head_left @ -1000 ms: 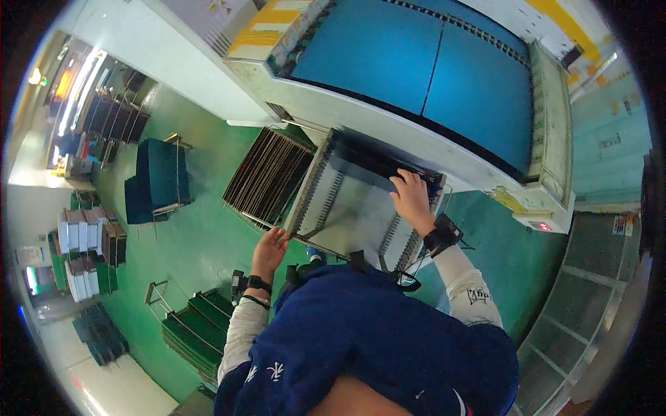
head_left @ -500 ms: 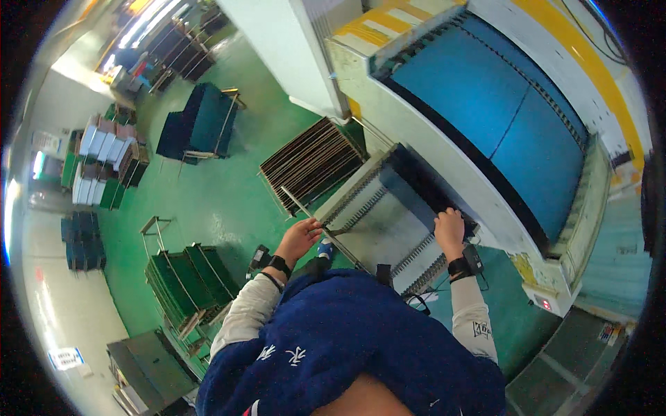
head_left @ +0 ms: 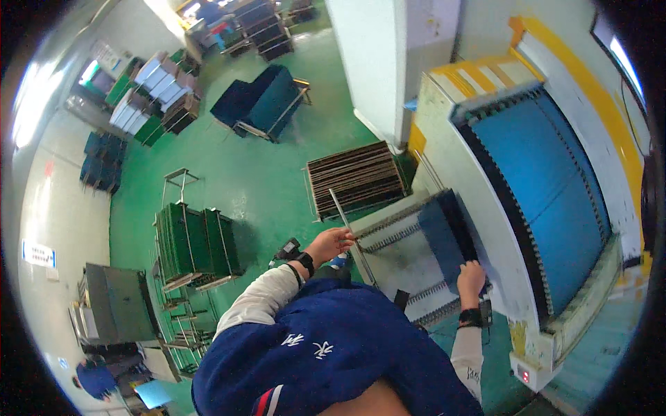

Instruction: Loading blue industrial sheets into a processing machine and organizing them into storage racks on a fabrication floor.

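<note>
From my remote post, my right grip (head_left: 472,279) is nearest, fingers curled at the near end of a flat, dark-blue panel (head_left: 438,232); I cannot tell whether they pinch it. The panel's long axis runs toward the far side of a grey metal rack (head_left: 399,262). At its left, my left grip (head_left: 331,243) meets a slim silver rod (head_left: 338,206), half-curled, closure unclear.

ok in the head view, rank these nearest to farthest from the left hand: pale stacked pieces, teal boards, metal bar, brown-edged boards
From the left hand:
1. Metal bar, right at its fingertips
2. Brown-edged boards, just ahead
3. Teal boards, farther ahead, to the left
4. Pale stacked pieces, farthest left
</note>
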A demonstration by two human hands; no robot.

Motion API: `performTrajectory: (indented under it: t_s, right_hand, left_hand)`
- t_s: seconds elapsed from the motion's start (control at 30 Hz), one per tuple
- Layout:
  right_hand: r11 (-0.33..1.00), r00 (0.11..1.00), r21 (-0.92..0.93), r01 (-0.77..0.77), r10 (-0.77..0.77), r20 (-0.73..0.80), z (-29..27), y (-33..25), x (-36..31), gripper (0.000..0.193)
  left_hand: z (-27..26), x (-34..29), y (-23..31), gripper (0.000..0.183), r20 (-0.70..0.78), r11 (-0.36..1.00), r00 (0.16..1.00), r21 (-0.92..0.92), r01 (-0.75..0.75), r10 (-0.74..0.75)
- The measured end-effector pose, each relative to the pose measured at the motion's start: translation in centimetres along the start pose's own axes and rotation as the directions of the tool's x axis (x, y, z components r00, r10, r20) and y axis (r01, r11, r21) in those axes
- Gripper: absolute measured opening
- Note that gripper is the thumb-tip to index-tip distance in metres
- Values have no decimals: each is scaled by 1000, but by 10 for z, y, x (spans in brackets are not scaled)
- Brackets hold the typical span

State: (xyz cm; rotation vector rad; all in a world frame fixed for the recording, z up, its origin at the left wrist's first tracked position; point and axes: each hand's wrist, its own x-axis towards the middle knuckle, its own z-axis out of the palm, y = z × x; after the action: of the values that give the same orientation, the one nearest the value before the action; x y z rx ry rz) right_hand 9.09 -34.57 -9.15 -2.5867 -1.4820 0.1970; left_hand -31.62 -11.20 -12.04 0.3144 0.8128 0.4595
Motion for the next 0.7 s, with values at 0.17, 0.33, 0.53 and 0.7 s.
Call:
performTrajectory:
  t_s: [0.17,0.33,0.53,0.7]
  right_hand:
    - [996,990,93,-5,18,-142,-51,-11,-6,20]
    - [982,942,-45,183,-188,-278,-128,-13,-20,14]
    - [978,926,203,-40,113,-361,-178,4,-45,24]
    - [824,859,520,-224,419,-294,-149,25,-73,30]
  left_hand:
    - [-1,-6,7,20,-93,998,996,63,-10,16]
    - [8,-5,6,19,-16,999,1000,31,-18,19]
    - [45,10,5,27,75,992,993,101,80,-88]
    - [72,15,3,27,213,971,965,214,105,-152]
